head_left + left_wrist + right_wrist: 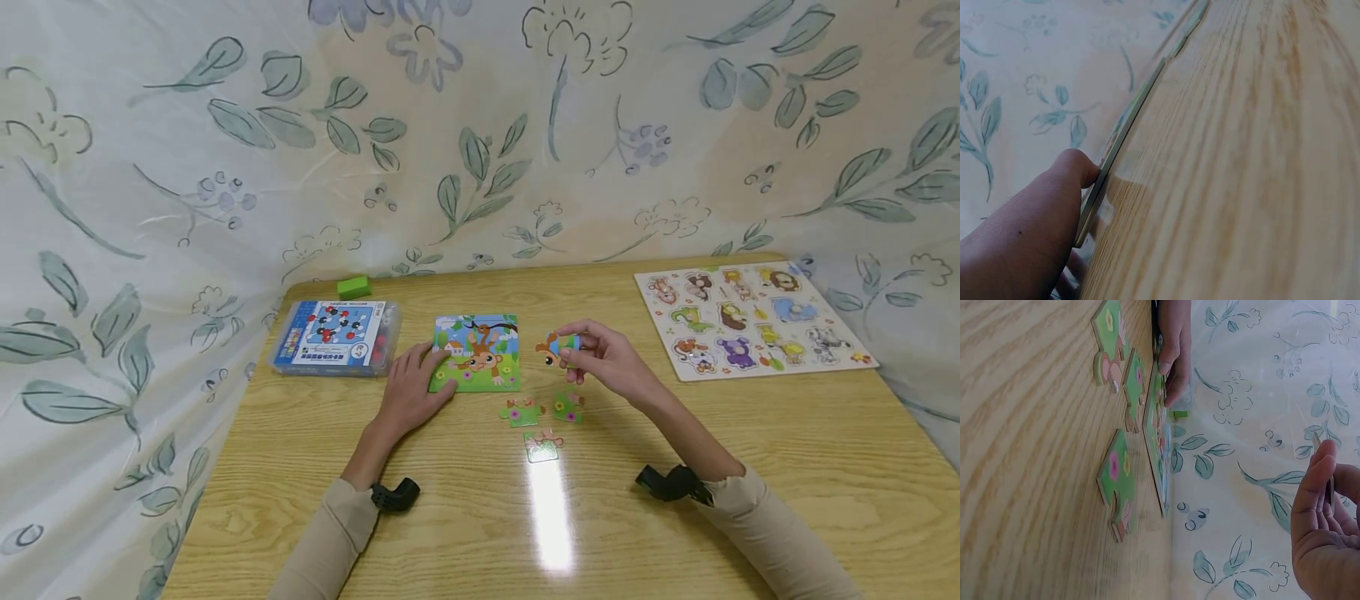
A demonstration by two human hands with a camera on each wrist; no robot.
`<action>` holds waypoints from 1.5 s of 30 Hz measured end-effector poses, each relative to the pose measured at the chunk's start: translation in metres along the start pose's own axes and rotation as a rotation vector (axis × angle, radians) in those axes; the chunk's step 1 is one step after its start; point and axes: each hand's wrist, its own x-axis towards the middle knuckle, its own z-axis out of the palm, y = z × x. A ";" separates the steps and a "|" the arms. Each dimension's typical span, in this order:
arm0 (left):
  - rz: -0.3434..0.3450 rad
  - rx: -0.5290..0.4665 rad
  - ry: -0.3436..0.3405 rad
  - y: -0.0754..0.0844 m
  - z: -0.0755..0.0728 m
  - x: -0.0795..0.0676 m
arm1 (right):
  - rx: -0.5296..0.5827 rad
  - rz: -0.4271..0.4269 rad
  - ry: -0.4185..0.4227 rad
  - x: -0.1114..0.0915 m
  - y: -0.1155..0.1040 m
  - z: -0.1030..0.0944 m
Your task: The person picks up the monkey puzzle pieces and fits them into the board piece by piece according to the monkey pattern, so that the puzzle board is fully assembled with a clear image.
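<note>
And here's the right hand (pixel 607 362), up above the wooden table (pixel 450 533), thumb and fingers pinching a jigsaw piece (pixel 555 345) that shows an eye and orange fur, just to the right of the monkey puzzle (pixel 487 375)! Over on the other side, the left hand (pixel 408 392) rests at that puzzle's left edge, fingers fairly straight, thumb apart and touching the lower border. Down in front, three loose pieces lie flat: a flowered green one (pixel 525 414) nearest the puzzle, a second green piece (pixel 567 407) right beside it, and a glare-struck one (pixel 542 448) closest to the person. Look left, and a clear plastic case (pixel 386 337) with a molecule-model label sits near the left hand, a green block (pixel 353 288) just behind it. Far right, well apart, lies an animal peg board (pixel 753 321), slightly angled.
</note>
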 end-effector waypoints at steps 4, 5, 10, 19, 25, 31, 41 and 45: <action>-0.015 0.009 -0.015 0.000 -0.001 0.000 | -0.002 0.005 0.006 0.001 0.000 0.000; -0.017 0.010 -0.018 0.000 -0.001 0.000 | -0.002 0.007 0.008 0.001 0.000 0.000; -0.020 0.015 -0.016 0.001 -0.002 0.000 | -0.017 0.049 -0.004 0.001 0.001 0.000; -0.065 0.035 -0.033 0.004 -0.004 0.002 | -0.018 0.100 -0.045 0.003 0.005 -0.001; -0.066 0.050 -0.036 0.005 -0.003 0.004 | 0.006 0.091 -0.050 0.004 0.008 -0.001; -0.060 0.056 -0.035 0.003 -0.003 0.005 | 0.011 0.103 -0.043 0.006 0.011 -0.002; 0.079 -0.002 0.093 0.002 0.002 0.005 | 0.002 0.105 -0.062 0.005 0.012 -0.002; 0.183 -0.036 0.127 0.002 0.004 0.005 | 0.027 0.093 -0.073 0.005 0.012 -0.001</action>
